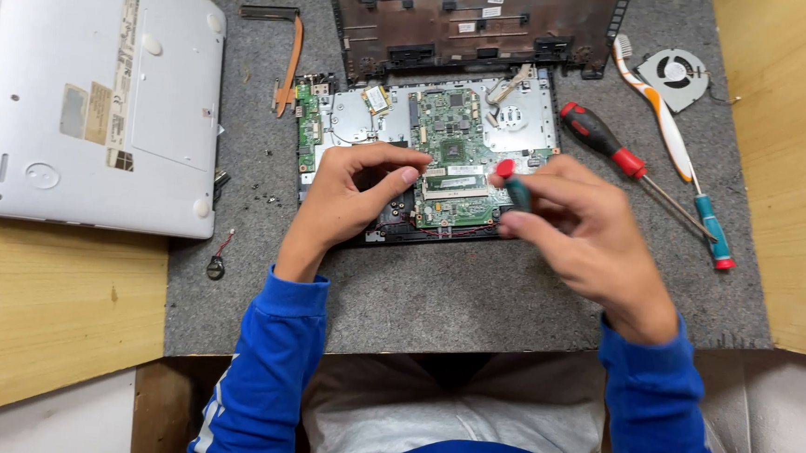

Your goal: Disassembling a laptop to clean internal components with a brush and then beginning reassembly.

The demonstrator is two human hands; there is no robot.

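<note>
Pinching small teal screwdriver (pixel 515 189) upright w/ right hand (pixel 578 230), tip down over green motherboard (pixel 452 155); left hand (pixel 354 195), fingers curled together, rests on board's left edge, nearer.

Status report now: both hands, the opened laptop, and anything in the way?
Right hand grips small teal screwdriver; left hand rests on opened laptop. Green board exposed. Nothing between hands and board.

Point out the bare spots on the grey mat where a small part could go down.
Free: the mat strip between the opened laptop and the near edge, below both hands. Also left of the laptop, beside the white laptop. Crowded: right side, with red-handled screwdriver, toothbrush, teal screwdriver and fan.
</note>
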